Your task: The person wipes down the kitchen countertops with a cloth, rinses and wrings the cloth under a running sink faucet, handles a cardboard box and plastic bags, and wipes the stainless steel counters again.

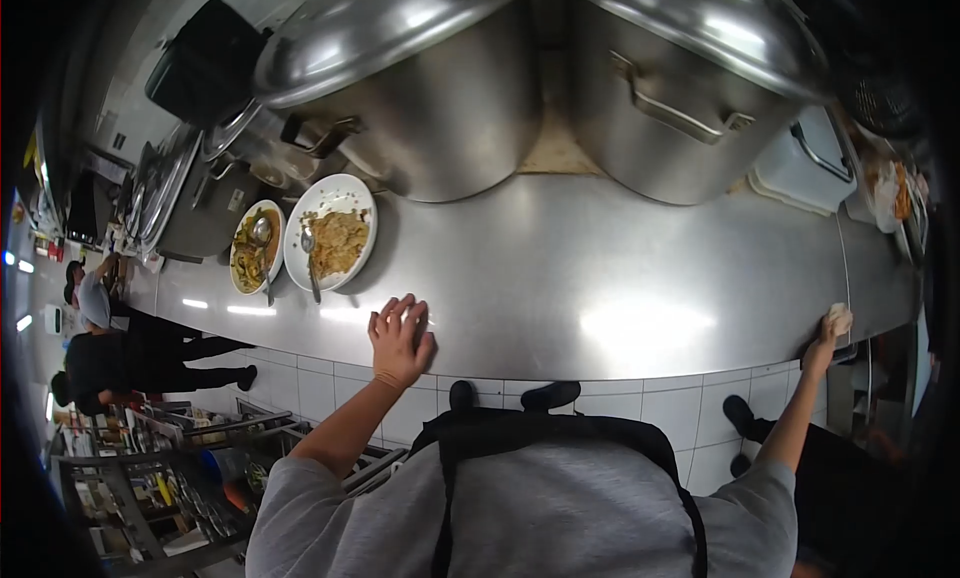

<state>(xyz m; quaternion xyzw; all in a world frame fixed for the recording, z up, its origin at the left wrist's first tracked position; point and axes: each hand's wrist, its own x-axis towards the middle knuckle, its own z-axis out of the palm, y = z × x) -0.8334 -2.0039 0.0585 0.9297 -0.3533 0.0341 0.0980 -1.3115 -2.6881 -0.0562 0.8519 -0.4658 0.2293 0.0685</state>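
Observation:
My left hand (400, 340) lies flat at the front edge of the steel counter (500, 278), fingers spread and holding nothing. Far to the right, my right hand (826, 336) is closed at the counter's edge around a small pale crumpled thing (841, 319); its kind is unclear. Beyond my left hand stands a white plate (369, 203) of yellowish-brown food with a spoon (309, 248) in it. Beside that plate, further left, is a smaller white dish (237, 282) with greenish food, sauce and another spoon (262, 234). Neither hand touches the dishes.
Two big lidded steel pots, the left pot (450, 108) and the right pot (670, 108), stand at the back. A whitish plastic container (805, 168) is at the right. Two people (110, 358) stand at far left, near a cluttered rack (150, 478). Another person's dark shoe (738, 416) shows at right.

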